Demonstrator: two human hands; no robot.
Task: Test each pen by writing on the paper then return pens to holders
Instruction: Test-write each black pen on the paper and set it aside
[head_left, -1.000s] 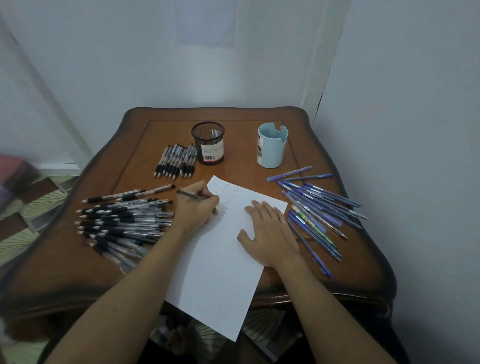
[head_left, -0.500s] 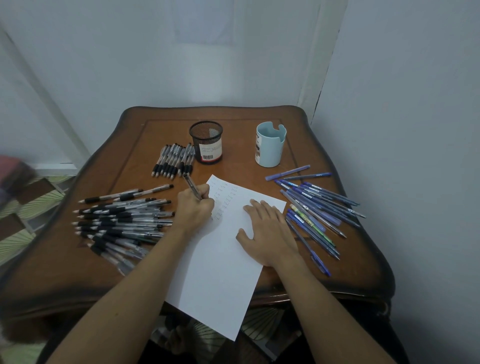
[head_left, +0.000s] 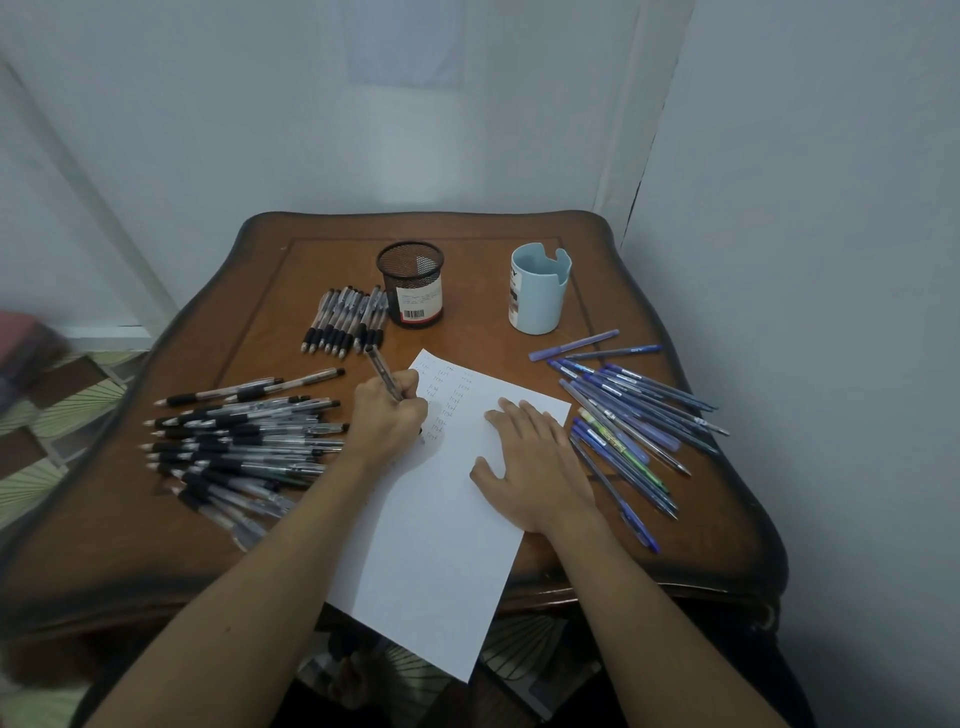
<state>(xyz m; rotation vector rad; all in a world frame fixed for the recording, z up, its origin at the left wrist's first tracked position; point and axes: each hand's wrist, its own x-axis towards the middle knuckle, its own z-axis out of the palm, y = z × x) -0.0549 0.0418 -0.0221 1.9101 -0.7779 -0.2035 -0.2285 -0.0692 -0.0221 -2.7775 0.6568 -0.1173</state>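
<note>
White paper (head_left: 441, 545) lies slantwise on the brown wooden surface (head_left: 156, 545), with its near corner hanging over the edge. At the paper's far left part the left hand (head_left: 389, 415) grips a pen (head_left: 382, 371), fingers (head_left: 410, 382) curled round the barrel. The pen leans away from the person, and its tip is hidden behind the hand, among small rows of handwriting. The right hand (head_left: 535, 467) rests flat on the paper's right side, fingers straight and slightly spread, holding nothing.

Left of the paper lies a heap of black pens (head_left: 244, 441). Beyond the paper's far left corner a short row of pens (head_left: 345, 322) lies just beside a black mesh holder (head_left: 413, 286). Beyond the paper's far right corner a light blue cup (head_left: 537, 296) stands upright. Right of the paper lie the blue pens (head_left: 628, 410), the nearest just beside the right hand.
</note>
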